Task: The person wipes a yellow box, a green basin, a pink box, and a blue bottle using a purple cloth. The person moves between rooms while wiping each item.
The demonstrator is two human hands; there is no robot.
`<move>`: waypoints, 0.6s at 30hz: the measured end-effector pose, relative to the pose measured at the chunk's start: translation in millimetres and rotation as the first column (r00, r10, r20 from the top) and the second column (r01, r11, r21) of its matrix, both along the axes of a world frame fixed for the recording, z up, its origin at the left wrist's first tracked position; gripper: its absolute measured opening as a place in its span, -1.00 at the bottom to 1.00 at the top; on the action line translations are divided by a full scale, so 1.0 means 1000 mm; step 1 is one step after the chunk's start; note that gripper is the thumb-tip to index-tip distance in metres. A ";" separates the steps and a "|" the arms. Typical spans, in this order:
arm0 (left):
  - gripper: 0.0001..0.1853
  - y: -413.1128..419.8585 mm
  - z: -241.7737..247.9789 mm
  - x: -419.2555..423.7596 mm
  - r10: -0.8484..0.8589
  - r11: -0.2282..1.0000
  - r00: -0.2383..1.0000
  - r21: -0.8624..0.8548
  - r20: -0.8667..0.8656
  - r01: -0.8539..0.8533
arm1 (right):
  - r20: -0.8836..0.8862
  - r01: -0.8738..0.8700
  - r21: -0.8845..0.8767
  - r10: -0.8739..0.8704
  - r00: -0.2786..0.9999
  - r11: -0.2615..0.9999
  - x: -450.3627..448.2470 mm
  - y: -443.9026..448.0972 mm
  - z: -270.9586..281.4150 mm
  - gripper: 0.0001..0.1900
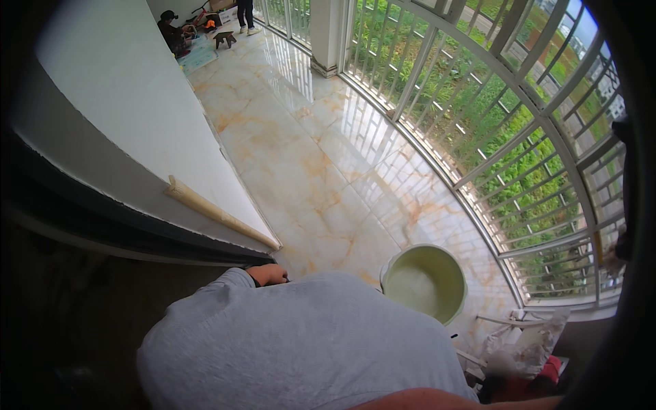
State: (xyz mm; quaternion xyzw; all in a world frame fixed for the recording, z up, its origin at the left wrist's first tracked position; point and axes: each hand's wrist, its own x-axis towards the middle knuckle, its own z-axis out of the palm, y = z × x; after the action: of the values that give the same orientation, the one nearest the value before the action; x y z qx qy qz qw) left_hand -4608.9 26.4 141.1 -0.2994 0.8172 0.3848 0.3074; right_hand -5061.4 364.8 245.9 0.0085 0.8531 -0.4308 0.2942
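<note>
My left hand [271,275], with a dark band at the wrist, shows past the grey cloth of my shirt [307,338]. It hangs low beside the doorway edge, and its fingers look curled. A small dark bit shows at the fingertips, but whether the hand holds anything is unclear. My right hand is out of view; a bare forearm [451,400] crosses the bottom edge. Before me on the floor stands a large pale green plastic tub [425,282], its inside looking bare. A pale wooden pole or roll [220,212] leans along the foot of the white wall.
Glossy marble-patterned tiles [307,169] cover the floor. Barred windows [461,113] curve along the right. White bags and odds and ends [528,343] lie at lower right. Far off, a seated person [171,33], a standing person's legs [246,15] and a small dark stool [224,39].
</note>
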 end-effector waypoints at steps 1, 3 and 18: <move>-0.57 -0.002 -0.004 -0.001 0.076 0.997 0.996 -0.007 -0.036 -0.077 | 0.014 -0.014 0.007 0.014 1.000 1.000 -0.011 -0.011 -0.003 -0.66; -0.58 -0.010 -0.006 -0.009 0.217 0.975 0.973 -0.033 -0.082 -0.221 | 0.040 -0.049 0.014 0.049 0.998 0.999 -0.034 -0.033 -0.012 -0.66; -0.64 -0.027 0.024 -0.141 0.590 0.806 0.807 -0.059 -0.006 -0.590 | 0.238 -0.191 0.047 0.175 0.955 0.980 -0.239 -0.086 -0.066 -0.70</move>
State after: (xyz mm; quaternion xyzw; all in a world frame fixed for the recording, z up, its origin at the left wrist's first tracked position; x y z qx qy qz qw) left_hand -4749.7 -0.6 165.5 -0.5495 0.6926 0.4356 0.1693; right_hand -5300.6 279.1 179.9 -0.0099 0.8244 -0.3676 0.4303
